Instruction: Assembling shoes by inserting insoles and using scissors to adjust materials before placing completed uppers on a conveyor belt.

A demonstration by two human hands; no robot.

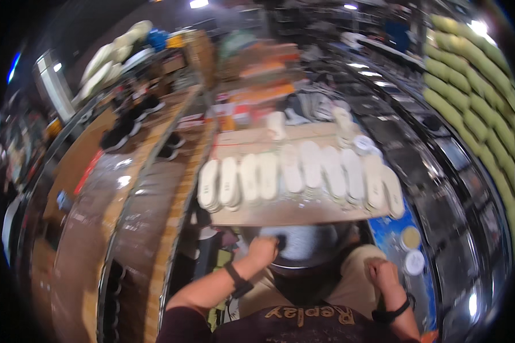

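Observation:
My left hand (263,251) is closed beside a shiny black round thing (306,243), possibly a stool seat or a basin. A small dark piece shows at its fingers, too blurred to name. Resting by my right thigh, my right hand (382,272) is curled into a fist, and nothing shows in it. In front of me, pale insoles (312,164) lie in a row of small stacks across a board (257,215). Neither hand touches them.
Brown-topped racks (137,211) with black shoes (123,128) run along the left. On the right are dark trays (406,148) and stacked green sacks (469,74). Round white lids or tubs (414,262) stand on a blue surface. Dark shoes or cloth (312,106) lie beyond the board.

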